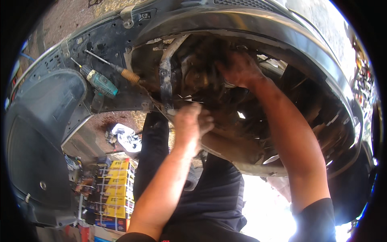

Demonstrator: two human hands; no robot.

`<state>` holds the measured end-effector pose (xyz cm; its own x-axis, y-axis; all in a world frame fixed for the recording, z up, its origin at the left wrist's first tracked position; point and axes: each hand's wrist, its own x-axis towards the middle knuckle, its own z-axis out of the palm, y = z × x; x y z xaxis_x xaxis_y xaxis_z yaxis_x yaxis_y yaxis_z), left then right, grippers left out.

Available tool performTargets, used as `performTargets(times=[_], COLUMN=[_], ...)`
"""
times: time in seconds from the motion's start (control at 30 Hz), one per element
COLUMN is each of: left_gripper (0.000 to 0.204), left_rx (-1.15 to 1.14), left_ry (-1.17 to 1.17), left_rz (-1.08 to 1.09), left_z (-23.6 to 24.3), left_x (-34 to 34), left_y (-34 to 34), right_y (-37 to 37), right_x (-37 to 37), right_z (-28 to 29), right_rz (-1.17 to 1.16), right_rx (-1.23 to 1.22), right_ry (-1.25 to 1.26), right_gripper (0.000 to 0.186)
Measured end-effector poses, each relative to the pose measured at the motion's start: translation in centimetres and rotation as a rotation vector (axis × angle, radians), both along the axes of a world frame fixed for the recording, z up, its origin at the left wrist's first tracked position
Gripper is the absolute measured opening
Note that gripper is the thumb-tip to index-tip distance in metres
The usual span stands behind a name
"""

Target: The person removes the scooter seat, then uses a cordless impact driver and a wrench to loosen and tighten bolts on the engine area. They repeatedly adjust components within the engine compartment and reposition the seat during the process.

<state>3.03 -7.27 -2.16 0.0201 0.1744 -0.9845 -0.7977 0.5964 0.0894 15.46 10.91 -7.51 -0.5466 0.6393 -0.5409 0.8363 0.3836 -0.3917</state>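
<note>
My right hand [240, 71] reaches into the dark, open cavity of a vehicle's front body. Its fingertips are blurred and lost in shadow against grimy mechanical parts [197, 74], and a pale rounded edge shows just under the palm. At the near rim of the cavity, below a bare metal bracket [165, 74], is my left hand [192, 125]. Its fingers are curled inward and slightly smeared; what they hold, if anything, is hidden.
Left of the cavity, a teal cordless drill [101, 83] and a long screwdriver with a wooden-looking handle [128, 75] lie on the dark body panel [100, 46]. Stacked yellow boxes [119, 187] stand lower left, near a white cloth [127, 137]. A curved bumper [242, 22] arches across the top.
</note>
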Motion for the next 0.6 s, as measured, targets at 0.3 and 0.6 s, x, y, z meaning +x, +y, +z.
performTargets(times=[0.3, 0.6], left_gripper=[0.066, 0.065], left_rx=[-0.185, -0.233], left_ry=[-0.286, -0.161], left_rz=[0.635, 0.61], left_z=[-0.2, 1.6], left_x=[11.3, 11.8], left_y=[4.3, 5.5], right_y=[1.6, 1.7], right_x=[-1.0, -1.5], right_z=[-2.2, -3.1], right_rz=[0.176, 0.325], right_rx=[-0.19, -0.208], right_ry=[-0.171, -0.131], right_gripper=[0.037, 0.031])
